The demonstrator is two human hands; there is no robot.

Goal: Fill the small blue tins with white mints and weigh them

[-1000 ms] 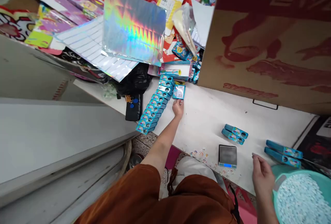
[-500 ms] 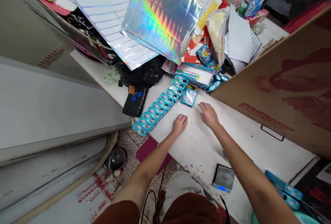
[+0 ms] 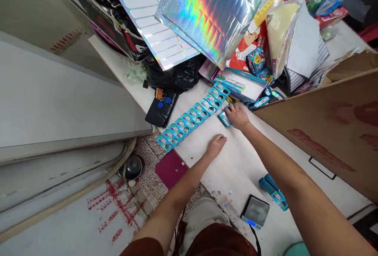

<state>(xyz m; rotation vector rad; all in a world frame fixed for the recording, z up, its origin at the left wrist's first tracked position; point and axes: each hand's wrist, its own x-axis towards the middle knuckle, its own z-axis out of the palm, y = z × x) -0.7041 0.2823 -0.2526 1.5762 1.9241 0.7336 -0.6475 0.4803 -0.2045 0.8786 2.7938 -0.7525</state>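
Observation:
My right hand (image 3: 237,116) reaches over a small blue box (image 3: 225,119), its fingers on the box's right side and covering part of it. My left hand (image 3: 216,145) rests on the white table just below, fingers curled in; nothing shows in them. Up and to the left, a slanting row of overlapping small blue boxes (image 3: 193,117) with round dark spots runs towards the table edge. The near boxes of that row lie by the edge.
A large cardboard box (image 3: 330,118) stands on the right. At the back are holographic silver sheets (image 3: 206,12), a black plastic bag (image 3: 177,76) and an open tray (image 3: 251,84). A black wallet (image 3: 162,108) lies left, a small scale (image 3: 255,211) and blue boxes (image 3: 274,193) nearer me.
My right hand has moved onto the small blue box, which it stood apart from before. My left hand keeps its curled pose on the table. The view has shifted, showing more blue boxes beside the scale.

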